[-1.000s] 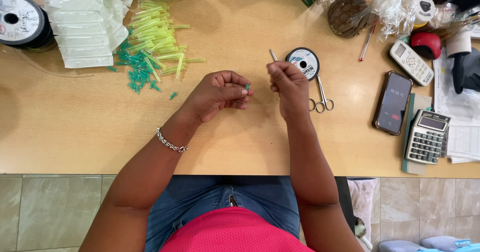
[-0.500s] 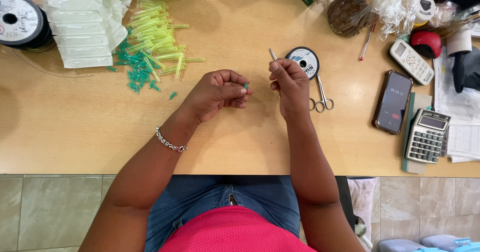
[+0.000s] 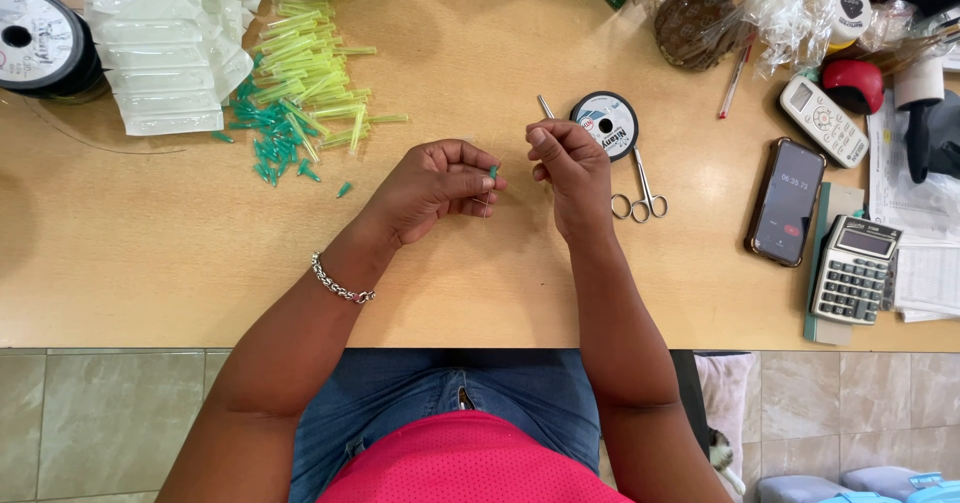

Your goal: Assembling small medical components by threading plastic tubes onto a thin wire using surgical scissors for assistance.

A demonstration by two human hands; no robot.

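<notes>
Head view: left hand pinches a small teal cap just left of the thread spool; right hand is closed on a thin needle-like piece (hard to make out). Joining them seems underway; next needs fine alignment.

Left hand pinches a small green piece beside the right hand, above a wooden table.

Right of the scissors lies a black phone, screen lit; clear plastic packets sit far left.
</notes>
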